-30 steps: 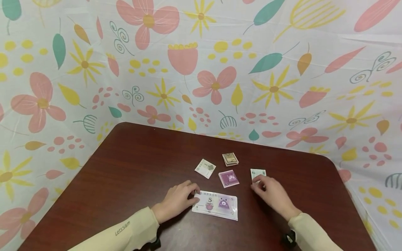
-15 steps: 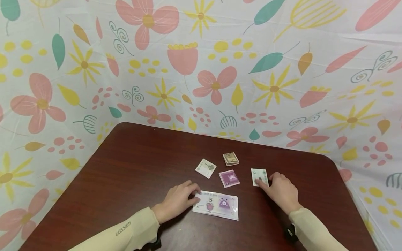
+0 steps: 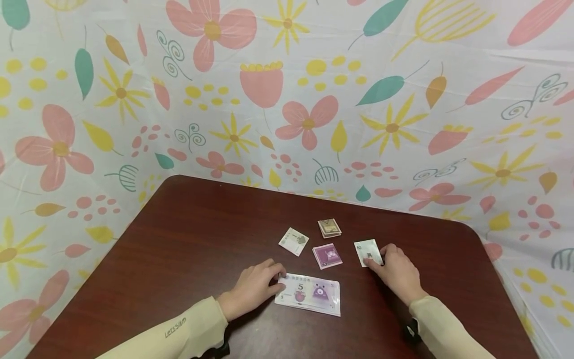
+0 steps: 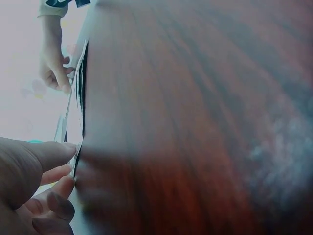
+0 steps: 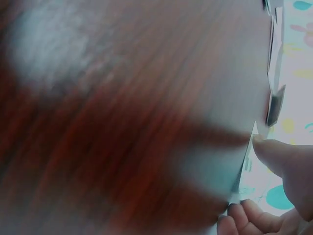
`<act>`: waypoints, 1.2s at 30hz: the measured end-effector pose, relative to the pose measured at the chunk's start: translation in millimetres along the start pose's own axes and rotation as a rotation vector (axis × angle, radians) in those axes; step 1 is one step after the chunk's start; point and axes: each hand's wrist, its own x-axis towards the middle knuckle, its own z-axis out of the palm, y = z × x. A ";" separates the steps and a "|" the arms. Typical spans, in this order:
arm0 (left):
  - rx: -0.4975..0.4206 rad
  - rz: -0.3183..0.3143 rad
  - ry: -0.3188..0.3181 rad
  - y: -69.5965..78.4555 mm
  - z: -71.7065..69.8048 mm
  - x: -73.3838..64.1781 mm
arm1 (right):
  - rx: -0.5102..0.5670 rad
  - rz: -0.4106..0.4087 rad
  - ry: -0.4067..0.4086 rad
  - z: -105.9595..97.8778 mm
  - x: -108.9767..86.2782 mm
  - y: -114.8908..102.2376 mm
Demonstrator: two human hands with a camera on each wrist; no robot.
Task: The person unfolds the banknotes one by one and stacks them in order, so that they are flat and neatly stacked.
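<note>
Banknotes lie nearest: a flat stack of pale purple-and-white paper "5" notes [image 3: 309, 294] rests on the dark red-brown wooden desk [image 3: 179, 239], its long axis running sideways between the two hands, its left short edge under the left hand [image 3: 256, 288], whose curled fingers and thumb pinch that edge. The right hand [image 3: 396, 271] sits well apart from the stack's right edge and slightly farther out; its fingertips press the near corner of a small folded white-and-green paper note [image 3: 368, 252], which lies just beyond and to the left of that hand, long axis pointing away and a little leftward. Between the hands and farther out lies a folded purple note [image 3: 327, 256]; beyond the left hand, a folded white note [image 3: 293, 241]; farthest, a folded brown bundle of notes [image 3: 329, 228]. The left hand is nearer the "5" stack, the right nearer the white-and-green note. The head view gives the whole layout; the left wrist view shows the stack [image 4: 76, 105] edge-on with the thumb at its edge, and the right wrist view shows the thumb [image 5: 281, 159] on the folded note's rim, though both blur the desk.
</note>
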 end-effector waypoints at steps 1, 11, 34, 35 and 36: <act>0.001 0.002 0.004 0.0 0.0 0.1 | 0.017 -0.004 -0.001 0.0 0.2 0.1; 0.011 0.014 0.032 1.0 2.7 -1.4 | 0.212 -0.010 0.029 -2.7 1.0 -1.1; -0.019 0.076 0.161 11.8 8.2 3.7 | 0.641 0.003 -0.115 -9.7 -23.7 -58.9; -0.023 0.078 0.167 13.5 8.3 4.3 | 0.647 -0.009 -0.122 -8.0 -25.2 -61.7; -0.026 0.081 0.175 15.0 8.5 4.9 | 0.648 -0.019 -0.130 -6.3 -26.9 -64.6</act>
